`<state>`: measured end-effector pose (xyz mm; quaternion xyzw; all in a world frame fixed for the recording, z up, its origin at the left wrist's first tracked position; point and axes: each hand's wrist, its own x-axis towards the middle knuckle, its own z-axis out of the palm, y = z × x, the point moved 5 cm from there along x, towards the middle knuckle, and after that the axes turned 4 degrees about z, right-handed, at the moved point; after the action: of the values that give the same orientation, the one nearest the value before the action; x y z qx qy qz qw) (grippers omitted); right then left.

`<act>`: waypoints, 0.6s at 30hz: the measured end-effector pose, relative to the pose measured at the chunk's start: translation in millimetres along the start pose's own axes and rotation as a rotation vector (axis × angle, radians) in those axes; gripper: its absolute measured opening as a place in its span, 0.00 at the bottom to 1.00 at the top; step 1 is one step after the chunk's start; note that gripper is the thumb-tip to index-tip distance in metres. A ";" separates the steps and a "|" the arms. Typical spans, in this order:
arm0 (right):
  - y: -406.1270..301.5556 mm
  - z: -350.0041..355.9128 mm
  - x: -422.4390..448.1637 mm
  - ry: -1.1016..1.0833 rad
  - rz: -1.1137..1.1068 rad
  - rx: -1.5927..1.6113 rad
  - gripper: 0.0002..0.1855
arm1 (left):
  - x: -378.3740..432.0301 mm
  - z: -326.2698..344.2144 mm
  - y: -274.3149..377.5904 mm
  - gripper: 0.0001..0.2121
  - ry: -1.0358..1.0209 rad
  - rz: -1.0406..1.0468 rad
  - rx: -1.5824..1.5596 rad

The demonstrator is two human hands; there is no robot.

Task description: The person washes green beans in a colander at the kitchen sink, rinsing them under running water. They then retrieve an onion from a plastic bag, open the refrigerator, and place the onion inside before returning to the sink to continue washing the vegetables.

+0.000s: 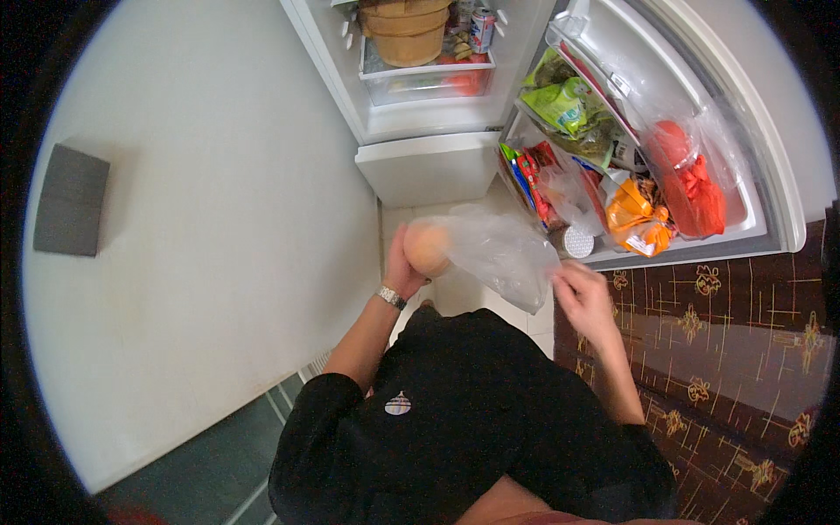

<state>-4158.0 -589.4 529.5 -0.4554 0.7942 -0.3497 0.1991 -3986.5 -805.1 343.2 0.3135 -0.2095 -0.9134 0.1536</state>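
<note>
My left hand, with a metal watch on the wrist, holds a round orange-coloured fruit at the mouth or side of a clear plastic bag. Whether the fruit is inside the bag cannot be told. My right hand pinches the bag's right end, so the bag stretches between both hands. Both hands are slightly blurred. They are in front of an open refrigerator, above a light tiled floor.
The refrigerator door stands open at right, its bins holding a green packet, an orange bag and a red bag. Inside, a brown container sits over a clear drawer. A patterned brown cloth lies at lower right.
</note>
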 end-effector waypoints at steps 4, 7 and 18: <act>-23.4 84.7 63.5 0.026 -0.101 -0.073 0.12 | 46.9 -27.8 52.8 0.28 -0.155 -0.009 0.007; -14.9 115.6 102.6 0.176 0.019 0.155 0.14 | 87.0 -43.6 75.1 0.27 -0.162 -0.027 0.011; 9.0 117.8 146.8 -0.078 0.208 -0.022 0.10 | 134.0 -21.8 98.4 0.26 -0.203 -0.119 0.022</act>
<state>-4162.8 -757.1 443.5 -0.3857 0.8326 -0.3005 0.2603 -4059.3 -951.6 306.6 0.2328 -0.2151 -0.9456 0.0737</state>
